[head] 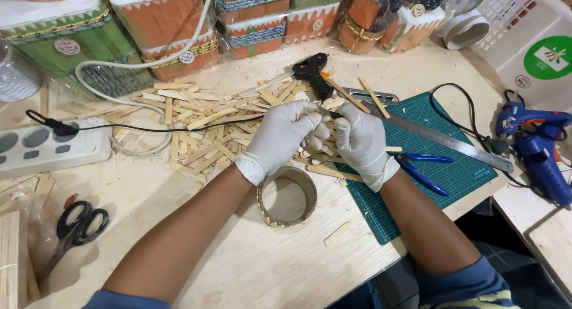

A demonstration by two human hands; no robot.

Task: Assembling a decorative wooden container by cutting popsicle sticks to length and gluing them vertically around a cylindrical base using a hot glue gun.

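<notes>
While both gloved hands meet over the stick pile, the work sits at mid-counter. Left hand (280,136) is curled shut w/ fingers pinched on a small wooden stick piece (325,104), barely showing between the gloves; right hand (360,143) closes beside it, fingertips touching the same spot. Can't tell exactly how the piece is oriented, too hidden.

Black glue gun (313,70) lies just beyond the knuckles, nozzle toward the hands, its cord running off left to the power strip (36,145). Loose pile of popsicle sticks (208,127) spreads left & behind. Cardboard ring (287,197), edge trimmed w/ a braid-like band, stands open-side-up near the left wrist. Green cutting mat (441,166) lies under the right forearm side, w/ steel ruler (441,136) diagonal across it and blue-handled pliers (420,166) just beside the right wrist. Scissors (77,225) lie well apart at lower left; blue glue gun (536,148) rests at far right.

To do this well, my judgement: keep the pinch low on the piece, fingertips clear of any hot glue, elbows braced on the counter (250,267) for steadiness, & align edges before pressing.
</notes>
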